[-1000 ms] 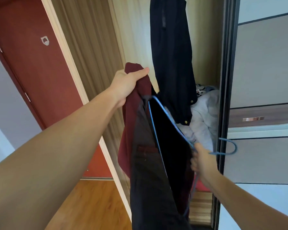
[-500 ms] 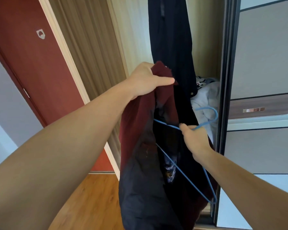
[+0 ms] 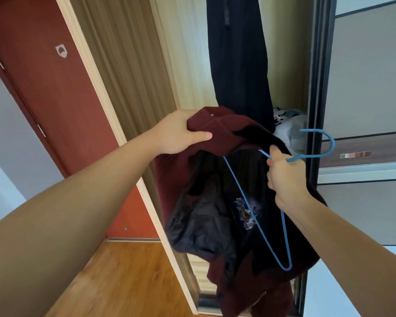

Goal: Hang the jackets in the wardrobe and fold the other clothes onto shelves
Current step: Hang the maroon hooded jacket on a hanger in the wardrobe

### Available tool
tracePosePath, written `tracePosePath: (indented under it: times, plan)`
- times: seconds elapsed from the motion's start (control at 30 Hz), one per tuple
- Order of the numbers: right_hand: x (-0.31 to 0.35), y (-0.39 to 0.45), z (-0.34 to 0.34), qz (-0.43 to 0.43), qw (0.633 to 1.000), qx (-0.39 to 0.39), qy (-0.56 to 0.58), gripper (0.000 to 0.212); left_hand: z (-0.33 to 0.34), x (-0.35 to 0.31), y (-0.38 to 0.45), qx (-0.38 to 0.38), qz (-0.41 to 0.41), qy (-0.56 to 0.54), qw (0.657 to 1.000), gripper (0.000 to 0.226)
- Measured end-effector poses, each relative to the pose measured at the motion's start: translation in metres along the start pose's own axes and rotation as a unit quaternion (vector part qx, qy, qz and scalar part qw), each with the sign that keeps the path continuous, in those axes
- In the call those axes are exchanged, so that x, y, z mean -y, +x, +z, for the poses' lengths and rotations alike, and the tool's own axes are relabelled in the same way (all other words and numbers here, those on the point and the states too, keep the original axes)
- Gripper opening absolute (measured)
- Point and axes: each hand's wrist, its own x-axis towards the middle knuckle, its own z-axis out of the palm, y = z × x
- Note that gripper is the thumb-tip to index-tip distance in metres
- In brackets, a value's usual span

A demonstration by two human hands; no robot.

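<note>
The left hand (image 3: pixel 181 133) grips the maroon jacket (image 3: pixel 215 179) by its collar, holding it open before the wardrobe (image 3: pixel 284 76), so the right hand (image 3: pixel 286 177), clenching the blue hanger (image 3: pixel 286 236), can thread it inside.
</note>
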Motion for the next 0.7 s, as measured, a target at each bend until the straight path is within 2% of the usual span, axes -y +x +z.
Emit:
tracePosePath:
  times: [0.07, 0.17, 0.27, 0.37, 0.47, 0.63, 0.7]
  plan:
    - [0.012, 0.002, 0.005, -0.032, 0.999, 0.014, -0.013, 0.051, 0.000, 0.011, -0.006, 0.001, -0.007, -0.017, 1.000, 0.012]
    - [0.031, 0.004, 0.012, -0.085, 0.995, 0.031, -0.045, 0.051, -0.001, 0.025, -0.012, 0.013, -0.026, -0.050, 0.998, 0.017]
    - [0.050, 0.010, 0.014, -0.118, 0.990, 0.023, -0.074, 0.053, -0.003, 0.022, -0.019, 0.047, -0.010, -0.113, 0.992, 0.016]
    - [0.061, 0.017, 0.015, -0.107, 0.991, 0.012, -0.076, 0.052, 0.009, 0.009, -0.016, 0.057, 0.031, -0.143, 0.988, 0.017]
    - [0.069, 0.022, 0.016, -0.094, 0.993, 0.005, -0.075, 0.046, 0.031, -0.009, -0.008, 0.028, 0.033, -0.198, 0.979, 0.016]
    - [0.075, 0.024, 0.004, -0.104, 0.989, 0.012, -0.101, 0.043, 0.028, -0.018, 0.004, -0.036, 0.021, -0.168, 0.985, 0.008]
    - [0.074, 0.023, 0.000, -0.112, 0.988, 0.015, -0.103, 0.042, 0.019, -0.021, 0.007, -0.034, 0.027, -0.089, 0.995, 0.016]
